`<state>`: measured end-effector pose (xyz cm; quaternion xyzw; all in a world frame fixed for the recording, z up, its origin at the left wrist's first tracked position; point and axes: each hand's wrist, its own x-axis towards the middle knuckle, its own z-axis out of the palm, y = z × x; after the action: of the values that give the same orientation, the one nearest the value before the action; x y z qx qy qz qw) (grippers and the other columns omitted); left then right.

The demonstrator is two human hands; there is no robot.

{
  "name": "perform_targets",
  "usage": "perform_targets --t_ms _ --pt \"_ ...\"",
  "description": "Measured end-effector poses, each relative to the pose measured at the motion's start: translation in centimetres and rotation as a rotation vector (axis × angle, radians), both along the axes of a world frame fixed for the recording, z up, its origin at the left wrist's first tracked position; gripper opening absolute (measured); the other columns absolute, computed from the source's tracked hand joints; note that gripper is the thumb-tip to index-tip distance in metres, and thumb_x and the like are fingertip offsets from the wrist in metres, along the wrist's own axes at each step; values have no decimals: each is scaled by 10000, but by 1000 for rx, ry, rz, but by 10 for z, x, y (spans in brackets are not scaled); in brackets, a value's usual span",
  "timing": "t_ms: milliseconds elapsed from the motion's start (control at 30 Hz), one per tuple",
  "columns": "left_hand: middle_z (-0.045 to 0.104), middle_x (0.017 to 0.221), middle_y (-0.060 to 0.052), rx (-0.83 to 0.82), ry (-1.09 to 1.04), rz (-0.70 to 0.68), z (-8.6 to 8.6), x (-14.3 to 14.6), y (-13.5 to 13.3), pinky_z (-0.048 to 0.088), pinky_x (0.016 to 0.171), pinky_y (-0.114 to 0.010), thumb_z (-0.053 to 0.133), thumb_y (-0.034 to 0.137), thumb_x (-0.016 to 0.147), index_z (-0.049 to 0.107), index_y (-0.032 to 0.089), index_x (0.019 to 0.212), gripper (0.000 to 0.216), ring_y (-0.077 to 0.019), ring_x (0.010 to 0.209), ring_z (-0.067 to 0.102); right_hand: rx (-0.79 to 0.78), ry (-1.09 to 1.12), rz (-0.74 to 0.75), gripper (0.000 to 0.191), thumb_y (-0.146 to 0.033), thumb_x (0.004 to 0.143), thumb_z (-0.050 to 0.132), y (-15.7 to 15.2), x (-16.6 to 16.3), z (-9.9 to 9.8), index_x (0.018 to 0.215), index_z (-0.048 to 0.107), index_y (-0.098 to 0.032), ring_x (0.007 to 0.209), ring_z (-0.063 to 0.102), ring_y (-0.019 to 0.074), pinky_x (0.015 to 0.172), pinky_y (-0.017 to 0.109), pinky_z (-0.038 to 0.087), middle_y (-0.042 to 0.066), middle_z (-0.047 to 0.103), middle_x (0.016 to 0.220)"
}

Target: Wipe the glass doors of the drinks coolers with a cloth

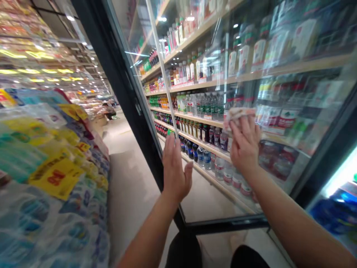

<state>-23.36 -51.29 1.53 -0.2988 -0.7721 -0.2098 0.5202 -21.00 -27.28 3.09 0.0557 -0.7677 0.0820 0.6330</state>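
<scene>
A glass door (pixel 206 201) in a black frame stands in front of me, swung out from a drinks cooler. Against its pane my right hand (pixel 245 143) presses a crumpled, pale pinkish cloth (pixel 237 113), fingers lying over it. Near the left side of the door, my left hand (pixel 175 167) is held up with its fingers stretched and thumb apart, and nothing is in it. Whether its palm touches the glass or the frame, I cannot tell. Rows of bottles (pixel 205 104) show through or in the pane.
To the left, a tall stack of plastic-wrapped packs (pixel 55 223) carries a yellow price sign (pixel 55 176). An aisle floor (pixel 125 178) runs between it and the door. A person (pixel 108 111) is far down the aisle. At lower right is the lit cooler interior (pixel 340 201).
</scene>
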Motion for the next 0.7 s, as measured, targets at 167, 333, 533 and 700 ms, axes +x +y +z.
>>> perform_targets --t_ms 167,333,533,700 --pt "389 1581 -136 37 172 126 -44 -25 26 151 1262 -545 487 364 993 147 225 1600 709 -291 1544 145 111 -42 -41 753 -183 968 437 -24 1 -25 1626 85 -288 1551 152 319 1225 607 237 104 296 1640" --pt "455 1537 -116 83 182 98 -55 -44 30 111 1271 -547 537 389 974 258 254 1577 678 -288 1527 212 123 -29 -50 716 -146 982 383 -30 -6 -14 1614 118 -356 1542 205 293 1226 602 225 74 337 1627" --pt "442 1548 -117 98 136 55 -57 -55 27 118 1264 -570 517 418 983 375 248 1533 594 -289 1534 190 216 -114 -34 731 -193 990 410 -48 -12 -9 1623 62 -309 1556 154 272 1245 561 205 87 344 1624" --pt "400 1566 -136 76 107 50 -57 -56 28 92 1267 -560 495 411 993 353 226 1542 597 -288 1529 193 29 2 -77 649 -177 1009 330 -40 -18 1 1608 149 -348 1560 143 250 1239 574 191 38 255 1664"
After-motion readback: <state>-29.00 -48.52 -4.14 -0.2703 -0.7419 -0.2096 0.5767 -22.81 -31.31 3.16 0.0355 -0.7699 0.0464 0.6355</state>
